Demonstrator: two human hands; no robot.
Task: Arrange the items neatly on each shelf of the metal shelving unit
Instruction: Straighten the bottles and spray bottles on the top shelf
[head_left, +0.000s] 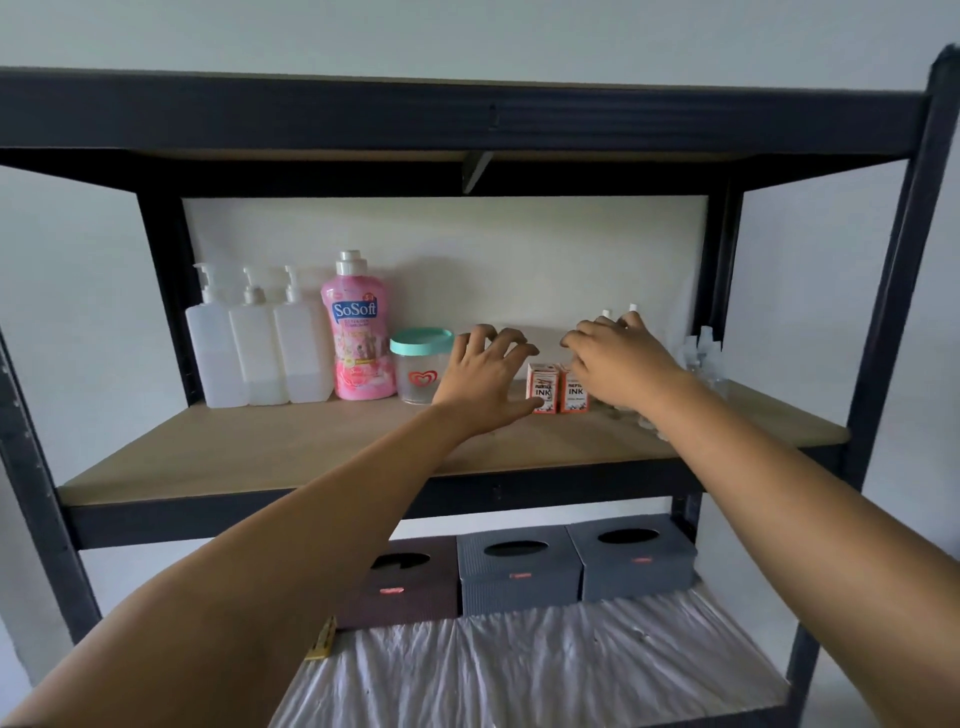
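Two ink boxes (558, 388) stood side by side on the wooden shelf (311, 441) of the metal shelving unit (467, 119). My left hand (485, 374) hovered beside them with fingers spread and loosely curled, holding nothing. My right hand (618, 358) reached over the right box toward small clear bottles (621, 314); I couldn't tell whether it gripped anything. Pump bottles (257, 353), a pink softener bottle (356, 332) and a teal-lidded jar (418, 366) lined up at the left.

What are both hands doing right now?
Left hand: open, fingers spread, holding nothing.
Right hand: over the ink boxes; grip cannot be told.
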